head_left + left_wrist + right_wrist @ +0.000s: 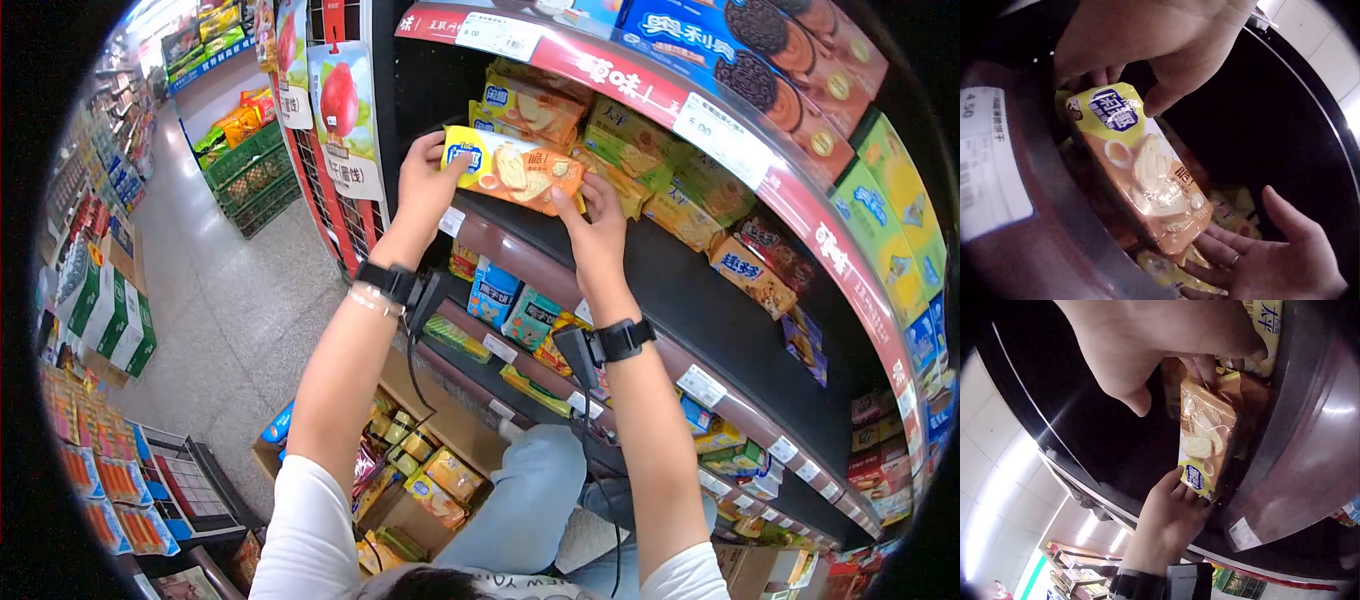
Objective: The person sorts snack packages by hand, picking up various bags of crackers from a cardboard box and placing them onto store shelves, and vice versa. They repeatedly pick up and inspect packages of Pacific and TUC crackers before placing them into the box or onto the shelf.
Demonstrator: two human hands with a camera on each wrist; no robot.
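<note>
A yellow-and-orange biscuit packet [512,170] is held over the front of a dark shelf in the head view. My left hand [425,190] pinches its yellow end, thumb on the printed face and fingers behind. At the orange end is my right hand [600,228]. In the left wrist view, the right hand [1279,256] has its fingers extended against that end, the thumb raised away from the packet [1147,169]. The right wrist view shows the printed face of the packet [1207,428], with more packets beneath and behind it.
More biscuit packets [535,108] line the shelf behind. A red-edged upper shelf [640,85] with price tags overhangs them. Lower shelves carry blue and green packets [530,320]. An open cardboard box [265,455] of packets stands by my knees. The aisle floor [225,300] runs along the left.
</note>
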